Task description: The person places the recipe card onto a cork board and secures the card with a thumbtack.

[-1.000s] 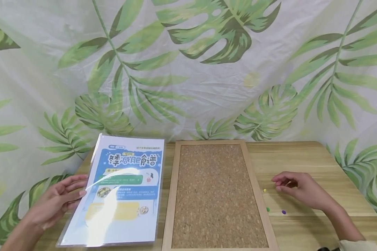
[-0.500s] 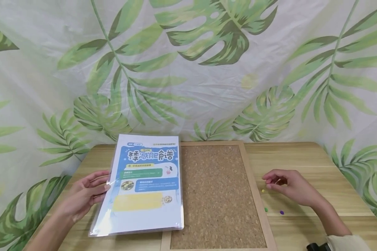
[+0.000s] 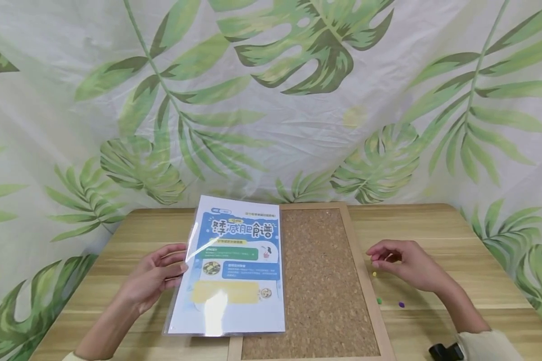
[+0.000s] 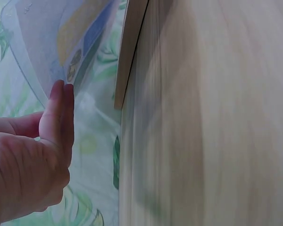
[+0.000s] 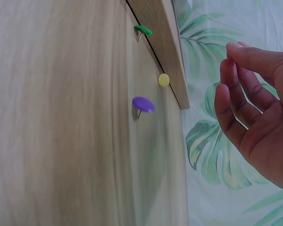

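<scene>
My left hand (image 3: pixel 155 278) pinches the left edge of a laminated poster (image 3: pixel 235 271), thumb in front and fingers behind. The poster is tilted up above the table and covers the left part of a wood-framed cork board (image 3: pixel 325 281). In the left wrist view the poster (image 4: pixel 52 42) shows beyond the fingertips. To the right of the board my right hand (image 3: pixel 406 263) hovers, thumb and index fingertips pinched on a small pinkish thumbtack, mostly hidden. Near it lie a yellow thumbtack (image 5: pixel 163 79), a green thumbtack (image 5: pixel 143 30) and a purple thumbtack (image 5: pixel 143 104).
A wooden table (image 3: pixel 433 225) carries the board. Behind it hangs a leaf-patterned cloth (image 3: pixel 271 125). A black device (image 3: pixel 444 351) is worn at the right wrist, by the light sleeve.
The left hand has carried the poster rightward, so it now overlaps the board's left side. My right hand keeps its pinch and stays near the yellow thumbtack.
</scene>
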{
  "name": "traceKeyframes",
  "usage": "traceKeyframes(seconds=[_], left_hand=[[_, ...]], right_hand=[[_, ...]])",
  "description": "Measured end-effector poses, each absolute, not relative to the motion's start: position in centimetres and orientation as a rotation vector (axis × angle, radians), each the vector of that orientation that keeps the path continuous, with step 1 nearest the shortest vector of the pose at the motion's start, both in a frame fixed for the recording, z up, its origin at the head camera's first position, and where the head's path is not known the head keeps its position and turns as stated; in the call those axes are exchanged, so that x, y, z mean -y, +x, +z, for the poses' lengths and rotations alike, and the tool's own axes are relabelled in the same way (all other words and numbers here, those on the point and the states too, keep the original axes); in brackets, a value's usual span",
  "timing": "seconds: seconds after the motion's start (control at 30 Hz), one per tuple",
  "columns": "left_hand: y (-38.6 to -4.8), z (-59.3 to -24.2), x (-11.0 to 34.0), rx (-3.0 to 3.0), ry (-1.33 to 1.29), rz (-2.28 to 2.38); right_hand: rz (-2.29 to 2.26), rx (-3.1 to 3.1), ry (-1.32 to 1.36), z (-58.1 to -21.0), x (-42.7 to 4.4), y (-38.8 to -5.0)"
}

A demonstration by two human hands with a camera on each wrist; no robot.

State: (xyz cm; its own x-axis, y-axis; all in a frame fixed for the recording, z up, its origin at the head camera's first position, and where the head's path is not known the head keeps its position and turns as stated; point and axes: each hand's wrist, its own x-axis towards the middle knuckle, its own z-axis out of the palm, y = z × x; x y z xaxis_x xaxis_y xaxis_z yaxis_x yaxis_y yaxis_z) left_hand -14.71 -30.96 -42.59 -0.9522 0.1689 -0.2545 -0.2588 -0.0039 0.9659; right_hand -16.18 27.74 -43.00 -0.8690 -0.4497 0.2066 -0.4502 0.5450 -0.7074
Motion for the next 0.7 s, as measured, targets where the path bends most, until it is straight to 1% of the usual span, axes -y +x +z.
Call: traceKeyframes(seconds=[0.3, 0.7], left_hand=[[-14.8, -42.3, 27.5, -2.034, -0.071, 1.971], [-14.9, -42.1, 24.0, -2.052, -0.035, 1.882]], right_hand=[[1.308, 2.754, 0.862, -42.8, -26.2, -16.8], [1.287, 2.768, 0.864, -42.4, -25.1, -17.2]])
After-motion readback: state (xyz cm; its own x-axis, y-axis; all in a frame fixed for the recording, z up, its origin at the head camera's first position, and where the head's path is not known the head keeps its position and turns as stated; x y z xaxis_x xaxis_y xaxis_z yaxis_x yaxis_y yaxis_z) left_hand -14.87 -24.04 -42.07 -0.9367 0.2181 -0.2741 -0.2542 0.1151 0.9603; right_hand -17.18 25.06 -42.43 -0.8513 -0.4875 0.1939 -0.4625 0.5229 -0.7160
